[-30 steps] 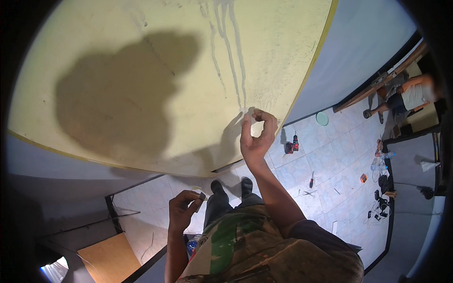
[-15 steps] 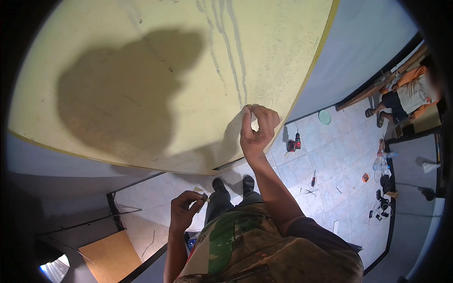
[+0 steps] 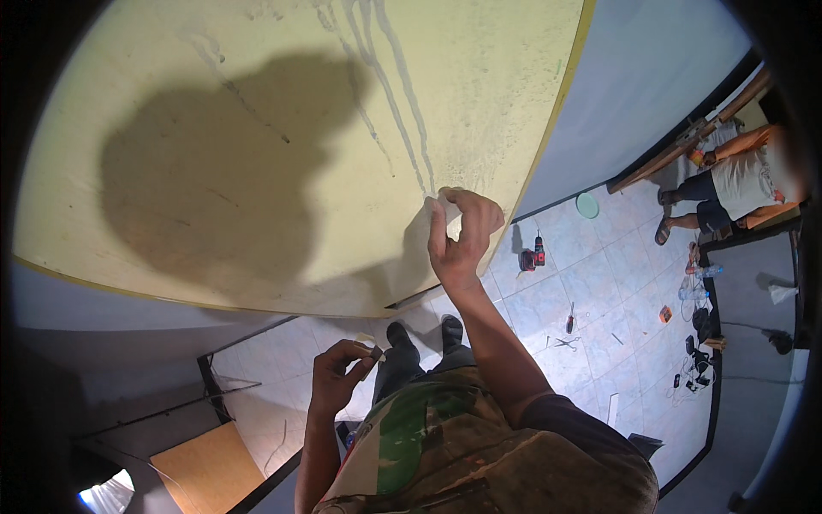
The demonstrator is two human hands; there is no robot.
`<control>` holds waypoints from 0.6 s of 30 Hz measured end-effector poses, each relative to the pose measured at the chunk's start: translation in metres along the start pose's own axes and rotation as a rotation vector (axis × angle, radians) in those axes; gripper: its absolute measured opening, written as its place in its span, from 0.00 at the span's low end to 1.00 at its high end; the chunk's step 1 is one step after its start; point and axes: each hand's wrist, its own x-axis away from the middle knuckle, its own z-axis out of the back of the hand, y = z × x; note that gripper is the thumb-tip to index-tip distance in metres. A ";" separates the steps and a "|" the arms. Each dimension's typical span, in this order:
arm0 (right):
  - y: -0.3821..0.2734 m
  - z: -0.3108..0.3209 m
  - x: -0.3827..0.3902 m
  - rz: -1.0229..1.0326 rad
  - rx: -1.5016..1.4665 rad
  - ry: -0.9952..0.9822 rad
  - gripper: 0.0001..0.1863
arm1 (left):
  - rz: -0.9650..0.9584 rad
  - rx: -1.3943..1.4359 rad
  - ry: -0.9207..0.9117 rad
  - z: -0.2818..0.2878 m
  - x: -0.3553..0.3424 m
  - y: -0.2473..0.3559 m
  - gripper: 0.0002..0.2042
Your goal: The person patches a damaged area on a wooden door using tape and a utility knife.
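Note:
A large pale yellow panel (image 3: 479, 94), with grey drip streaks and smudges, rises in front of me. At its lower right my right hand (image 3: 465, 236) is closed in a pinch, thumb and fingertips against the surface where the streaks end. Whatever lies between those fingertips, if anything, is too small to make out. Lower and to the left, away from the panel, my left hand (image 3: 336, 373) grips a small dark flat piece (image 3: 375, 353) between thumb and fingers. A pale scrap shows beside that piece; its kind is unclear.
On the tiled floor lie a red and black cordless drill (image 3: 533, 255), a screwdriver (image 3: 570, 319), scissors (image 3: 565, 343), a green lid (image 3: 587, 206) and several cables (image 3: 693, 368). A brown board (image 3: 210, 471) is at lower left. Another person (image 3: 728, 184) is at far right.
My right hand has shifted slightly left along the panel, its fingers still pinched. The left hand keeps its hold. The other person's legs and feet have moved.

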 end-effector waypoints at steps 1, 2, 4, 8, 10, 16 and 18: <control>0.002 -0.001 0.000 0.006 0.027 -0.012 0.13 | -0.001 0.004 0.002 0.000 0.000 -0.002 0.04; 0.005 -0.001 0.001 0.012 0.054 -0.025 0.13 | -0.001 0.008 0.005 0.000 0.001 -0.003 0.04; 0.012 0.000 0.000 0.040 0.104 -0.054 0.13 | 0.020 0.030 0.005 -0.002 0.002 -0.002 0.04; 0.010 0.001 -0.009 0.096 0.205 -0.117 0.13 | 0.022 0.015 0.021 -0.002 0.004 -0.009 0.04; 0.009 0.002 -0.011 0.087 0.229 -0.157 0.12 | 0.032 0.011 0.021 -0.002 0.003 -0.010 0.04; 0.000 0.002 -0.008 -0.012 0.181 -0.244 0.11 | 0.034 -0.005 0.011 -0.005 0.000 -0.012 0.04; -0.003 0.002 -0.005 -0.013 0.162 -0.246 0.11 | 0.040 -0.013 0.007 -0.005 -0.001 -0.013 0.05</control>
